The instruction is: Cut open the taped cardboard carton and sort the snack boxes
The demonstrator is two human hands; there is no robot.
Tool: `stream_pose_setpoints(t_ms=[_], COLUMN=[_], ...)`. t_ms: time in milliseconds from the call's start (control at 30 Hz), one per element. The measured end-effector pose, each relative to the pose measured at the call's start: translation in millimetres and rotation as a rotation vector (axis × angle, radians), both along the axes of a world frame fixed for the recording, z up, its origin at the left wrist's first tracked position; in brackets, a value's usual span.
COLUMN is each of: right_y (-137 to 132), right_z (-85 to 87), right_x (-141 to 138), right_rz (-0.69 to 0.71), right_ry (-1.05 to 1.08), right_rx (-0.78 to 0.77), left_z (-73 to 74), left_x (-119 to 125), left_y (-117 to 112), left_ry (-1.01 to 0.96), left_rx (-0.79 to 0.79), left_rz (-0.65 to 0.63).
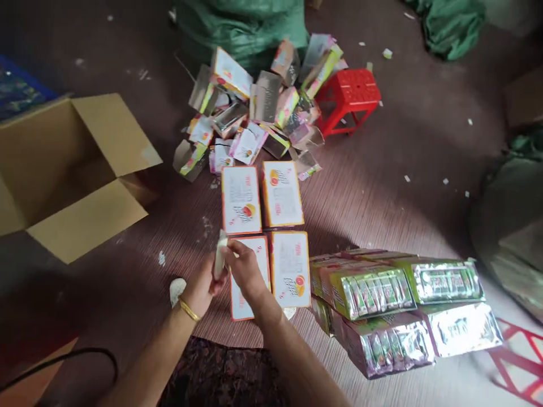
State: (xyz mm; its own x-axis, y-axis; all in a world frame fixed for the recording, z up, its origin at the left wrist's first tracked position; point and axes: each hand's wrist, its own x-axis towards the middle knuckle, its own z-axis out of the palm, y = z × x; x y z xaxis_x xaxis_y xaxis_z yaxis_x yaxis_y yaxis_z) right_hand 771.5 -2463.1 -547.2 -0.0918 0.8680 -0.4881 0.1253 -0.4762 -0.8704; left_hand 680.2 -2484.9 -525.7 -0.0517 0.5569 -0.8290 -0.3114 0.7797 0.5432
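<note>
Both hands meet low in the middle, over the near-left white box [250, 280] of a square of white, orange-edged boxes [283, 194] lying flat on the floor. My left hand [202, 289], with a gold bangle at the wrist, is closed around a small pale strip [219, 257] that stands upright. My right hand [242, 264] pinches the top of that same strip, fingers pressed together. The strip is blurred and I cannot name it further.
An open cardboard carton [68, 169] lies at the left. A heap of torn-open empty boxes [254, 107] lies beyond, by a red plastic stool [348, 97] and green sacks [244, 25]. Shiny wrapped packs [394, 308] are stacked at the right. Paper scraps dot the floor.
</note>
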Motion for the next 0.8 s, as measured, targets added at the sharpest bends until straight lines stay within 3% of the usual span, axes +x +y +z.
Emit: stream_pose_setpoints(t_ms=[67,133,233,300,400,467,567,667,800], right_y=[23.8,54.1,105.3,132.3,149.7,149.0,144.2,143.4,145.1], right_z=[-8.9,-23.1,-53.1,-76.3,-105.9,-117.1,-122.4,-123.6,-127.2], right_x=[-22.8,-35.2,-41.2,-41.1,-39.7,-38.5,-36.2,-33.4,-31.2], right_rz=[0.093,0.066,0.038,0.129,0.243,0.257,0.268,0.270,0.257], right_ry=[-0.144,-0.364,-0.723,-0.919,-1.108,-1.176,-1.228,-1.243,-1.238], right_rx=[0.143,0.330,0.505,0.537,0.575,0.591,0.598,0.615,0.638], left_z=[-6.3,-19.3,-46.0,-65.8,-97.2,-117.9,-142.4,-153.7,-157.3], left_x=[-42.6,-76.0,-103.9,-109.3,-104.6,-98.4,-93.4,-98.7,-103.5], left_y=[15.1,29.7,53.5,74.4,116.2,147.6,189.3,218.6,237.2], left_ry=[-0.015,0.024,0.180,0.280,0.361,0.425,0.693,0.824,0.847], left_rx=[0.069,0.138,0.153,0.112,0.157,0.241,0.446,0.612,0.696], left_rz=[-0.008,0.004,0.028,-0.090,-0.392,-0.490,-0.670,-0.923,-1.077])
